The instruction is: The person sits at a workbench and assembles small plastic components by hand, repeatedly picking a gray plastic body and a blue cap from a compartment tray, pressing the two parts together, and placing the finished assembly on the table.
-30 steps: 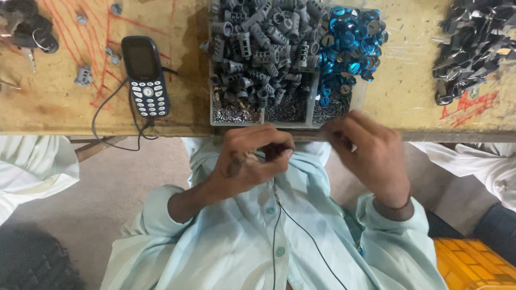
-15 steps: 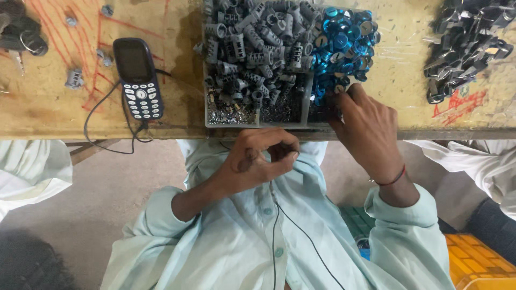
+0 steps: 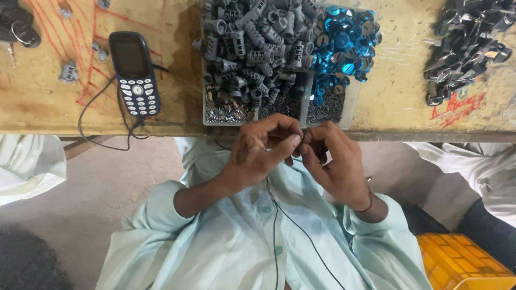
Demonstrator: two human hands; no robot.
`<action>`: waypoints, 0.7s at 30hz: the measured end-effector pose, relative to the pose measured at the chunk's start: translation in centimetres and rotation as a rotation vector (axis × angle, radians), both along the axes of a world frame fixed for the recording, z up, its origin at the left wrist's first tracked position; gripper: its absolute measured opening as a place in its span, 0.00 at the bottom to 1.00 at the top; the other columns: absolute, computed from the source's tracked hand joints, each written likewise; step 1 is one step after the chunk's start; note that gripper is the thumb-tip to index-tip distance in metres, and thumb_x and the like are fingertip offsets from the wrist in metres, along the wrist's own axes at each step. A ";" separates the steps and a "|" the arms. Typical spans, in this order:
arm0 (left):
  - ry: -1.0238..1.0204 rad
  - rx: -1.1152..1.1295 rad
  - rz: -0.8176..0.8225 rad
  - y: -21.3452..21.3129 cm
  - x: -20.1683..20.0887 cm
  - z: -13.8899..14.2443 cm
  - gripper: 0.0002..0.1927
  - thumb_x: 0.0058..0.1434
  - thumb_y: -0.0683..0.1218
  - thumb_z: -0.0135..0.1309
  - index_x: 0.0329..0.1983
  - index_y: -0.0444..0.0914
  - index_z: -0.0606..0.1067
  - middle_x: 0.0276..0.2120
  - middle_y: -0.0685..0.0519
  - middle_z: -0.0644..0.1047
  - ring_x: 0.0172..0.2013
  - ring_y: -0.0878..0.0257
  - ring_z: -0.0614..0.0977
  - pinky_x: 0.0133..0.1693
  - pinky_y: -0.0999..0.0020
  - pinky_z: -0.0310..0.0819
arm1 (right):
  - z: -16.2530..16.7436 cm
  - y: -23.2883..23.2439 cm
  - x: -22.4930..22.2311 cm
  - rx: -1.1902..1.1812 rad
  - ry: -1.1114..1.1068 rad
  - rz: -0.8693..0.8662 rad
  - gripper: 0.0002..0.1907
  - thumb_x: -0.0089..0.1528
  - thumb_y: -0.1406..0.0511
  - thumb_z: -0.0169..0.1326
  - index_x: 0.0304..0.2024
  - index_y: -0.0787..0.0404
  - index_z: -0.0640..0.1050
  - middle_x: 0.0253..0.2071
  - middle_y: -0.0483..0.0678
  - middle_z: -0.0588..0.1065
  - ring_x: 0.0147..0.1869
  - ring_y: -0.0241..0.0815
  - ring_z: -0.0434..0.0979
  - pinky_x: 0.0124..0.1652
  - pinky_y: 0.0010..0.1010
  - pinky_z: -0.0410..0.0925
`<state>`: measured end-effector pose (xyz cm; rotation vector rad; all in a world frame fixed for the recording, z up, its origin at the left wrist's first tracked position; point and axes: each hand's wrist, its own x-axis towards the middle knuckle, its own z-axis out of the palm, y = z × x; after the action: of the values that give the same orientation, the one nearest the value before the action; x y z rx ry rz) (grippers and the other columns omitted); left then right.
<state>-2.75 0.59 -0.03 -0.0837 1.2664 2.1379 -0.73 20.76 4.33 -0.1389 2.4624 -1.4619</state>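
My left hand (image 3: 257, 157) and my right hand (image 3: 334, 167) meet fingertip to fingertip just below the table's front edge, over my pale green shirt. Both pinch a small part, which the fingers mostly hide. Right above them a clear divided tray (image 3: 210, 114) sits at the table edge. It holds a heap of grey ribbed cylinders (image 3: 252, 37), shiny blue round discs (image 3: 344, 43) and tiny metal bits (image 3: 228, 111) at the bottom.
A dark keypad phone (image 3: 134, 72) with a black cable lies on the wooden table (image 3: 48, 107) at the left. Black metal pieces (image 3: 465, 40) are piled at the right. A yellow crate (image 3: 465, 263) stands at the lower right. Other people's white sleeves show at both sides.
My right hand has drawn back from the tray's blue-disc side and come down to meet my left hand. The left hand has stayed near the table edge.
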 end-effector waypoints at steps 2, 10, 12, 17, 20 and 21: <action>0.026 0.021 -0.053 -0.2 0.0 -0.1 0.10 0.67 0.44 0.56 0.47 0.32 0.76 0.37 0.53 0.81 0.37 0.70 0.83 0.39 0.73 0.83 | -0.3 -0.3 0.9 0.116 0.100 0.024 0.07 0.63 0.73 0.59 0.41 0.65 0.74 0.32 0.48 0.71 0.30 0.35 0.73 0.31 0.27 0.66; 0.408 -0.163 -0.041 -2.3 -0.2 1.7 0.09 0.66 0.42 0.59 0.45 0.32 0.78 0.38 0.53 0.81 0.37 0.70 0.84 0.42 0.73 0.81 | -0.5 0.2 1.2 0.165 0.303 0.101 0.11 0.62 0.73 0.63 0.44 0.66 0.75 0.37 0.49 0.76 0.34 0.40 0.77 0.35 0.30 0.69; 0.460 -0.225 0.005 -2.4 -0.4 1.8 0.08 0.65 0.42 0.60 0.44 0.32 0.79 0.38 0.54 0.81 0.37 0.71 0.83 0.42 0.73 0.80 | -1.1 -0.1 1.0 0.274 0.432 0.166 0.12 0.60 0.74 0.63 0.45 0.65 0.76 0.42 0.52 0.78 0.40 0.47 0.80 0.39 0.33 0.72; 0.285 -0.122 -0.130 -2.8 -0.7 1.2 0.09 0.61 0.42 0.60 0.43 0.33 0.80 0.34 0.56 0.82 0.36 0.72 0.81 0.41 0.75 0.78 | -2.3 0.5 0.9 0.049 0.538 0.274 0.12 0.60 0.77 0.61 0.46 0.65 0.77 0.42 0.52 0.79 0.42 0.48 0.82 0.41 0.33 0.74; 0.097 -0.015 -0.217 -3.3 -0.3 1.0 0.09 0.61 0.43 0.60 0.42 0.33 0.80 0.31 0.57 0.80 0.32 0.73 0.79 0.36 0.76 0.75 | -1.3 0.5 0.5 -0.226 0.106 0.103 0.11 0.61 0.74 0.61 0.45 0.63 0.75 0.41 0.49 0.79 0.41 0.45 0.83 0.41 0.31 0.75; 0.013 0.026 -0.253 -3.4 -0.3 1.0 0.09 0.61 0.44 0.60 0.41 0.33 0.80 0.30 0.57 0.79 0.30 0.74 0.78 0.34 0.76 0.74 | -0.8 0.2 0.1 -0.328 -0.057 -0.016 0.09 0.62 0.74 0.59 0.45 0.61 0.75 0.39 0.48 0.79 0.38 0.42 0.83 0.39 0.29 0.76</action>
<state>-3.05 -2.82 0.93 0.0967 1.1886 1.9391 -0.62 20.98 3.49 -0.1392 2.1669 -1.8398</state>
